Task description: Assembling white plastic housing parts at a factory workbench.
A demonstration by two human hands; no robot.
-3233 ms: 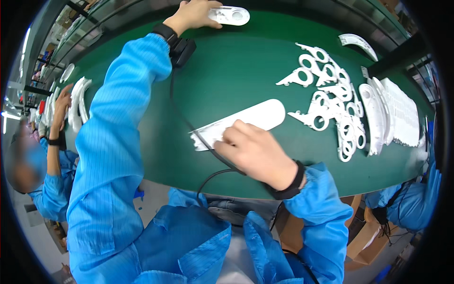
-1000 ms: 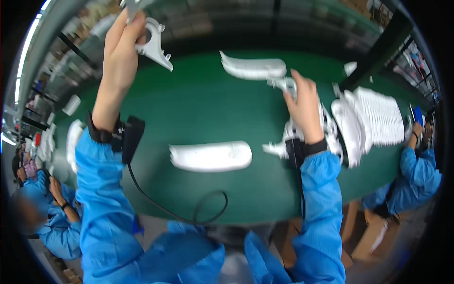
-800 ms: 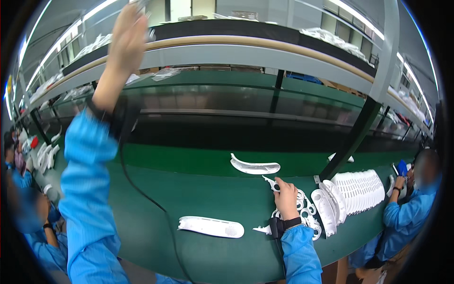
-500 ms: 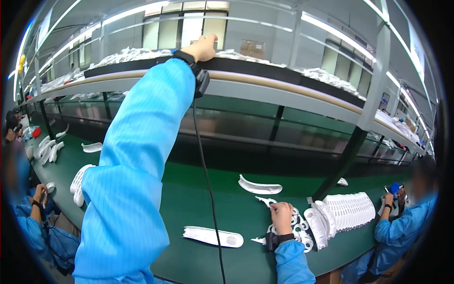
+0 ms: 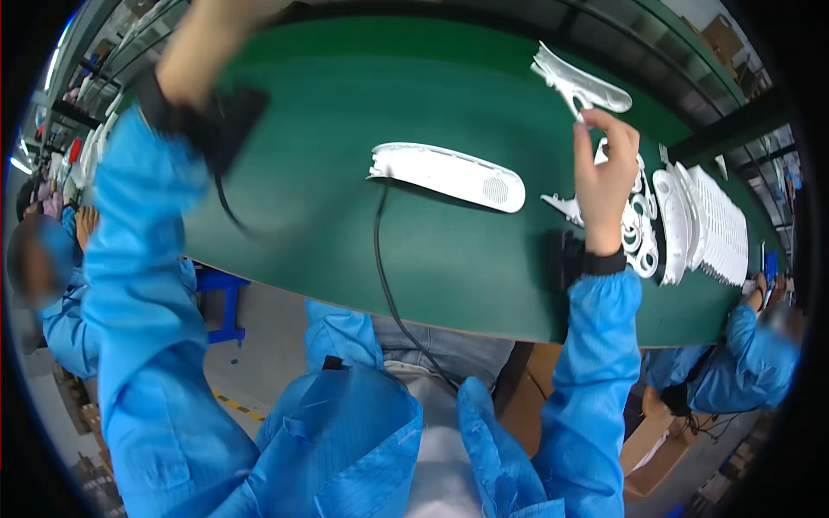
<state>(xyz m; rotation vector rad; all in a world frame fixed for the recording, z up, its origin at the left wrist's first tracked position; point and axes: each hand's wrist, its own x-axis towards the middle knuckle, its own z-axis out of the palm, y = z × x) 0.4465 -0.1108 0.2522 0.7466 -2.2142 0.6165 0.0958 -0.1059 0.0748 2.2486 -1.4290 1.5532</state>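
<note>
My right hand (image 5: 609, 177) is closed in a pinch on the end of a small white plastic part with a ring in it (image 5: 573, 93). Just beyond that part lies a long curved white shell (image 5: 596, 85), partly overlapped by it. Under and beside the same hand is a pile of white ringed parts (image 5: 641, 226). Up at the far left, my left hand (image 5: 226, 39) is smeared by motion and cut by the picture's edge, so its fingers cannot be made out. A long white cover with a dotted grille (image 5: 453, 177) lies mid-table between my hands.
Stacked white slotted covers (image 5: 718, 226) stand right of the pile. A black cable (image 5: 381, 259) runs over the green table's front edge (image 5: 484, 331). A dark post (image 5: 734, 128) rises at right. Co-workers in blue sleeves sit left (image 5: 69, 315) and right (image 5: 744, 367).
My view has tipped downward. The left hand has come down from the raised shelf to the table's far left side. My right hand stays by the ringed parts, now pinching one.
</note>
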